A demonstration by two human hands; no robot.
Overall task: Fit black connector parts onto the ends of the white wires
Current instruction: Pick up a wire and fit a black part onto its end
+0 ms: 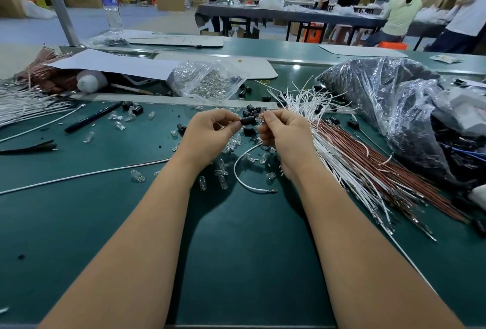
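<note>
Mating underway: left hand pinches black connector; right hand pinches a clear bulb against it, beside the white wire bundle. Next move likely needs straight seating pressure.

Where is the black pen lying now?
In the head view, the black pen lies on the green table, left of the left hand, among scattered clear bulbs.
</note>
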